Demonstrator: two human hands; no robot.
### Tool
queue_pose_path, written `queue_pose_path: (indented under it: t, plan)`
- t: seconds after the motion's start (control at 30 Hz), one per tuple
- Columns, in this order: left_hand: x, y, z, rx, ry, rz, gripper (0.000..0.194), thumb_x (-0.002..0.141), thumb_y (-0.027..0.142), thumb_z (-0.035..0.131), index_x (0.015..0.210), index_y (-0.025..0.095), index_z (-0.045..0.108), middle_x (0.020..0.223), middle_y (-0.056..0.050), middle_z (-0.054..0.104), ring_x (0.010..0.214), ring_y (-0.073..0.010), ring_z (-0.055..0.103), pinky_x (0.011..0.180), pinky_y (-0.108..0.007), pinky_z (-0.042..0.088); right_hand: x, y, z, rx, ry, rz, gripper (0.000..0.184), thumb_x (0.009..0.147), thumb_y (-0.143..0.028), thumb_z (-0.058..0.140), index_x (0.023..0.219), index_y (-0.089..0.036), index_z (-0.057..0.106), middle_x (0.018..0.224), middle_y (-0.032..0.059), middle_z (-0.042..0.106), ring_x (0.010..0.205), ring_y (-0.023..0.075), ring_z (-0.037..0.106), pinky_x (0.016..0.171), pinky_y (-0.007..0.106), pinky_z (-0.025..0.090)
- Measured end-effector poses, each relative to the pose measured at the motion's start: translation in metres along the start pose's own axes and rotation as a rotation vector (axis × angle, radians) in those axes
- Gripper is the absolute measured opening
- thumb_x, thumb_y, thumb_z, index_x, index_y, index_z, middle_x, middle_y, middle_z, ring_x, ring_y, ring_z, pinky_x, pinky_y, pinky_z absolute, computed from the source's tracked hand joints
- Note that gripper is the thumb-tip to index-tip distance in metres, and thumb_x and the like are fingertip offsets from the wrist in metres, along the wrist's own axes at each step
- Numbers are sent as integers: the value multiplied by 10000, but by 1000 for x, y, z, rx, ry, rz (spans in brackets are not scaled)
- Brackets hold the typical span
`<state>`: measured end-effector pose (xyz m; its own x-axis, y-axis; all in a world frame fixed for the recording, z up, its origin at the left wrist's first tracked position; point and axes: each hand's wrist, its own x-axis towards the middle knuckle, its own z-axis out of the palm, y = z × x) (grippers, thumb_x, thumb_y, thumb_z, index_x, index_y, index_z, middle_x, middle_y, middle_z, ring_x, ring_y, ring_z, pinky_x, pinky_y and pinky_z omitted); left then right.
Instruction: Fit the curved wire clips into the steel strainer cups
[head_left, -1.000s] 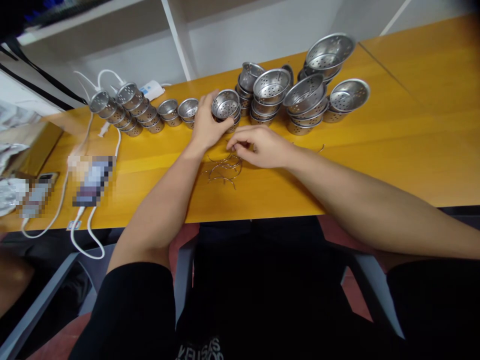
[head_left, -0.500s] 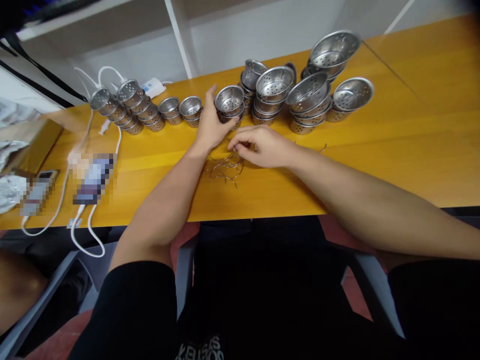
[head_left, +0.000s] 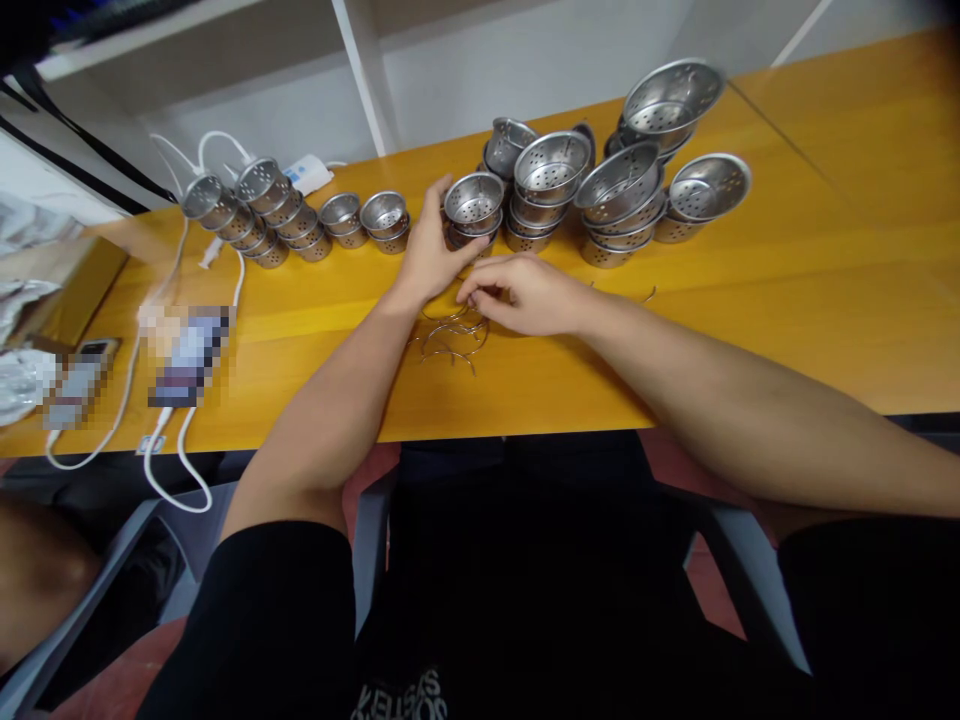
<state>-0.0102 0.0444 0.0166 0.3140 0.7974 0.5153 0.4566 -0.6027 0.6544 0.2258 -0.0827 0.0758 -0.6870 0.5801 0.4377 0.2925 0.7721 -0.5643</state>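
My left hand grips a small perforated steel strainer cup, the top one of a short stack on the yellow table. Just right of it, my right hand rests palm down, its fingertips pinching at a loose pile of thin curved wire handles. Whether a wire is held between those fingers is hidden. Both forearms reach in from the table's near edge.
Stacks of larger steel strainers stand behind my right hand, and rows of small ones lie at the back left. A white power strip, white cables, blurred phones and a cardboard box occupy the left side. A stray wire lies right.
My left hand has shifted the small strainer cup a little to the right, toward the larger stacks. My right hand stays on the wire pile.
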Motion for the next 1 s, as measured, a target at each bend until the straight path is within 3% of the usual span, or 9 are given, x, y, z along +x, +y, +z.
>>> queue_pose_path:
  t: [0.33,0.5,0.6,0.7,0.83,0.93,1.0]
  plan:
    - [1,1,15,-24,23,-38,1137,950,665,1075,1820,327,426,1992,-177,531,1881,-375,572,1584,-594,517,0,2,1,24,-2,0,251,1123,-152,672,1195,-203,908,1128,86,901,873,231,748,860,385,553]
    - [-6,29,-16,64,-31,2,1208,895,581,1108,1846,383,390,2038,-178,470,1939,-445,472,1593,-658,480,-1,4,0,12,-3,-16,260,1143,-173,653,1212,-201,903,1130,91,889,902,231,746,873,390,559]
    - [-7,35,-45,119,46,8,998,985,558,1015,1806,421,464,1989,-132,536,1897,-431,513,1618,-664,439,-1,4,-3,-22,-12,-12,274,1136,-173,639,1206,-205,902,1112,88,870,916,235,738,873,388,553]
    - [-3,11,-68,171,167,-32,866,979,498,1009,1714,434,554,1922,-110,580,1914,-414,463,1700,-627,287,-2,4,-6,-68,-47,18,290,1099,-173,658,1259,-190,899,1129,95,848,871,228,704,846,385,542]
    - [2,-44,-82,182,233,-186,1031,797,379,1127,1650,358,548,1895,-199,556,1906,-513,418,1704,-755,144,-5,9,-12,-101,-139,58,419,1047,-260,795,1453,-179,857,1248,121,809,864,232,685,803,385,539]
    - [2,-71,-82,168,252,-212,1030,751,382,1166,1586,323,565,1853,-228,584,1868,-537,455,1679,-816,167,-8,14,-17,-116,-212,75,474,1036,-364,888,1486,-219,858,1303,119,783,899,243,691,816,387,549]
    - [1,-76,-81,162,260,-199,970,806,479,1171,1563,330,583,1833,-199,611,1859,-504,463,1674,-812,195,-9,18,-20,-111,-264,72,414,1037,-369,885,1428,-234,884,1283,109,766,916,248,703,844,393,560]
